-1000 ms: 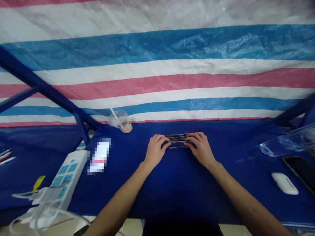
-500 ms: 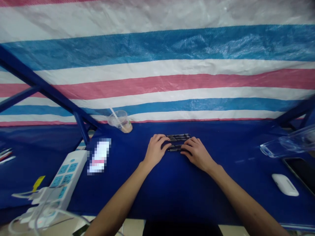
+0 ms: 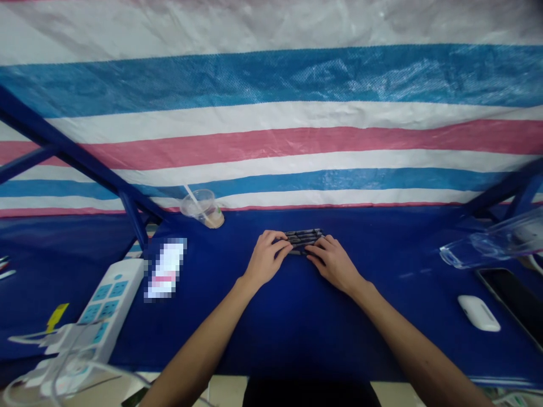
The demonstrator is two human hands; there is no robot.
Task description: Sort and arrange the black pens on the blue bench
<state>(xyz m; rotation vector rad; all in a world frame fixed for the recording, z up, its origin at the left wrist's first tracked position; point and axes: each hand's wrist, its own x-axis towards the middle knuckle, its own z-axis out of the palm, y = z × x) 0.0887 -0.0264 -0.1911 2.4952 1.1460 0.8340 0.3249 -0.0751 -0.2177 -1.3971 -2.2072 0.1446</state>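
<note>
Several dark pens (image 3: 302,237) lie side by side on the blue table (image 3: 297,322), running left to right in front of me. My left hand (image 3: 267,257) grips their left ends with its fingers and thumb. At the right ends, my right hand (image 3: 331,260) pinches the pens in the same way. One pen on the near side sits slightly apart from the others, partly hidden by the fingertips.
A plastic cup with a straw (image 3: 204,209) stands at the back left. Left are a lit, blurred screen (image 3: 166,268) and a power strip (image 3: 106,305) with cables. Right are a clear container (image 3: 487,240), a white case (image 3: 479,312) and a dark phone (image 3: 513,299).
Both hands have drawn slightly closer together. The pens that were in two separated groups are now nearer each other. The whole view has shifted a little.
</note>
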